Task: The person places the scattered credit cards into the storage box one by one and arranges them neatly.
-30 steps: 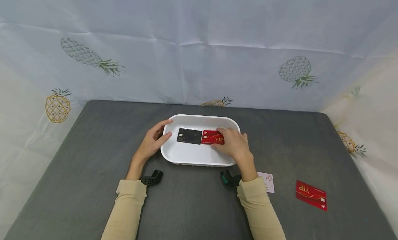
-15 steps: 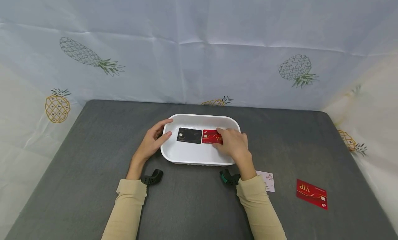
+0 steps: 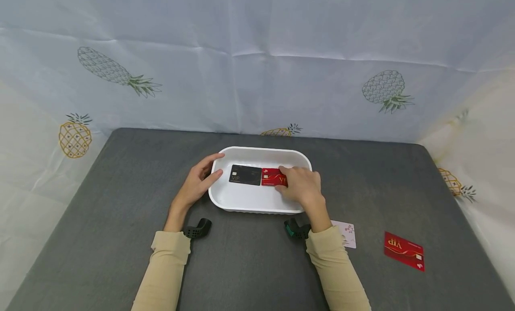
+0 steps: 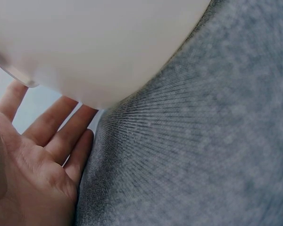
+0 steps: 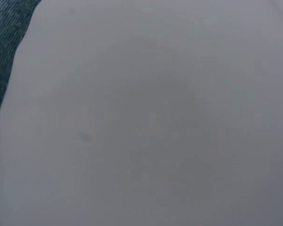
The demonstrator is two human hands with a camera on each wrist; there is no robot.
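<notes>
A white plastic tray (image 3: 257,204) stands on the grey table in the head view. In it a black VIP card (image 3: 245,175) lies flat at the left, and a red VIP card (image 3: 272,177) is right beside it, end to end. My right hand (image 3: 301,183) reaches over the tray's right side and holds the red card by its long edges, hiding its right end. My left hand (image 3: 196,182) grips the tray's left rim, thumb over the inside. In the left wrist view, its fingers (image 4: 68,125) lie against the outer wall. Pale tray surface fills the right wrist view.
A pale card with a floral print (image 3: 347,234) lies partly under the right forearm. Farther right is another red VIP card (image 3: 404,251), turned around. A pineapple-print cloth (image 3: 257,96) hangs behind the table (image 3: 141,190).
My right hand covers slightly more of the red card's right end than a second ago. My left hand and the tray have stayed in place.
</notes>
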